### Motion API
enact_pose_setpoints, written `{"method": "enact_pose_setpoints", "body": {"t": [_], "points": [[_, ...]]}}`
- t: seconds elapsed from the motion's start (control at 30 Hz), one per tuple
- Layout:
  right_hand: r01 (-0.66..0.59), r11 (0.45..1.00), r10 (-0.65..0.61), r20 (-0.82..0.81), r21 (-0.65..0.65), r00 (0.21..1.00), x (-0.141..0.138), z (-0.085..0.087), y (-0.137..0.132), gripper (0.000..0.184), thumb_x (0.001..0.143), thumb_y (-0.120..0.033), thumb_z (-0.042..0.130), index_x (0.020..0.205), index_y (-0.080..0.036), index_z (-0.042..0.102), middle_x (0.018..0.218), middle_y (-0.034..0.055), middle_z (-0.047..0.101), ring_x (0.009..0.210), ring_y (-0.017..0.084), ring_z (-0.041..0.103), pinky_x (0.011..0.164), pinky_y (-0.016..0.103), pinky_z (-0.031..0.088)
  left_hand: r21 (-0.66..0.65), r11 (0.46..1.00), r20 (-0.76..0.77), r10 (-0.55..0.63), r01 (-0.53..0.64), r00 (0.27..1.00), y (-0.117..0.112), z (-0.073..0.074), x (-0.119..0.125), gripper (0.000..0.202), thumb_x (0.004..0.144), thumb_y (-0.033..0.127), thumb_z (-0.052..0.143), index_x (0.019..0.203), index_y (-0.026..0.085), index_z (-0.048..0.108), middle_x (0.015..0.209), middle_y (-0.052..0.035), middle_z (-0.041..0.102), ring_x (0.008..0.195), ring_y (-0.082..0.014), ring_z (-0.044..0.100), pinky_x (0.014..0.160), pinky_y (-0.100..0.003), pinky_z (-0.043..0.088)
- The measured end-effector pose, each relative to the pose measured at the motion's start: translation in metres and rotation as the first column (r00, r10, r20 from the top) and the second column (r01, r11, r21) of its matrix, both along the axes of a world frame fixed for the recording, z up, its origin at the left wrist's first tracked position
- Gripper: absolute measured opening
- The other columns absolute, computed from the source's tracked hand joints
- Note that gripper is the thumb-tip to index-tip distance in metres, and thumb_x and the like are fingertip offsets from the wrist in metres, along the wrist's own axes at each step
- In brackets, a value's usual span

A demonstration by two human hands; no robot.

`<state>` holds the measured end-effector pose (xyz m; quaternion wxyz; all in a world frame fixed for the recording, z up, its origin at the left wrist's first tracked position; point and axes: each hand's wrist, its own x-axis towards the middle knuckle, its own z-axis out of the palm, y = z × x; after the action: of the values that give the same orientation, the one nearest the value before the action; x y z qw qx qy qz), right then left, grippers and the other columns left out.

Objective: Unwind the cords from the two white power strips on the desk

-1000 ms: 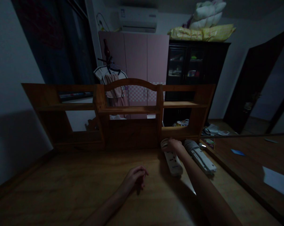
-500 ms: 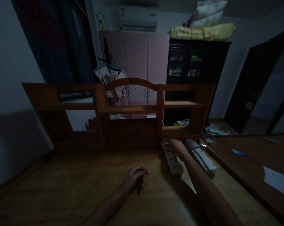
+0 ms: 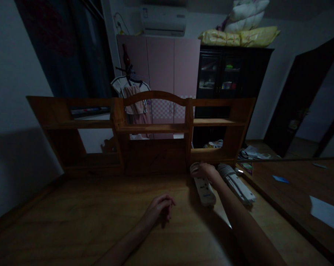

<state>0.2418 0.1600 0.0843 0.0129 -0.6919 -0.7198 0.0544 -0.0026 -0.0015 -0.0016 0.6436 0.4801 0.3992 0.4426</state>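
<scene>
The room is dim. My right hand [image 3: 207, 171] reaches forward and lies on the far end of a white power strip [image 3: 205, 192], fingers curled over its coiled cord by the desk's back shelf. A second white power strip [image 3: 237, 184] lies just to its right, untouched. My left hand [image 3: 159, 209] rests on the wooden desk top [image 3: 72, 221] near the middle, fingers loosely curled with nothing in them.
A wooden shelf unit [image 3: 152, 129] stands across the back of the desk. A dark table [image 3: 299, 195] with papers adjoins on the right. Behind are a pink wardrobe [image 3: 167, 70], a dark glass cabinet [image 3: 224, 77] and hanging clothes [image 3: 133, 99].
Nothing has visibly moved apart from a slight shift of the camera; both hands stay where they were.
</scene>
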Motion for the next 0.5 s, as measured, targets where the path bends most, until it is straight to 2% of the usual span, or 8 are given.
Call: {"method": "enact_pose_setpoints", "body": {"t": [0.13, 0.33, 0.5], "points": [[0.010, 1.000, -0.010, -0.004, -0.011, 1.000, -0.0007, 0.0015, -0.0010, 0.089, 0.063, -0.059, 0.074, 0.128, -0.003, 0.049, 0.120, 0.0248, 0.061, 0.112, 0.036, 0.060, 0.089, 0.039, 0.047, 0.001, 1.000, -0.004, -0.003, 0.003, 1.000, 0.0026, -0.0017, -0.0006, 0.023, 0.079, 0.038, 0.059, 0.085, 0.016, 0.061, 0.060, 0.0023, 0.052, 0.044, -0.0122, 0.055, 0.033, -0.017, 0.035], [0.025, 0.999, -0.025, -0.020, -0.025, 0.999, -0.0033, 0.0034, -0.0028, 0.090, 0.062, -0.056, 0.075, 0.129, -0.002, 0.049, 0.121, 0.0258, 0.061, 0.112, 0.036, 0.059, 0.089, 0.038, 0.047, 0.018, 1.000, -0.001, 0.014, -0.014, 1.000, 0.0013, 0.0016, 0.0006, 0.021, 0.079, 0.035, 0.060, 0.083, 0.015, 0.062, 0.061, 0.0026, 0.053, 0.044, -0.0099, 0.055, 0.041, -0.019, 0.041], [0.033, 0.999, -0.034, -0.040, -0.015, 0.999, -0.0043, 0.0046, -0.0043, 0.086, 0.061, -0.055, 0.075, 0.126, -0.005, 0.053, 0.121, 0.0258, 0.061, 0.114, 0.036, 0.059, 0.090, 0.039, 0.047, 0.031, 0.999, 0.001, 0.009, -0.009, 1.000, 0.0033, -0.0006, 0.0001, 0.021, 0.079, 0.035, 0.059, 0.083, 0.014, 0.062, 0.061, 0.0025, 0.054, 0.043, -0.0099, 0.054, 0.040, -0.019, 0.041]]}}
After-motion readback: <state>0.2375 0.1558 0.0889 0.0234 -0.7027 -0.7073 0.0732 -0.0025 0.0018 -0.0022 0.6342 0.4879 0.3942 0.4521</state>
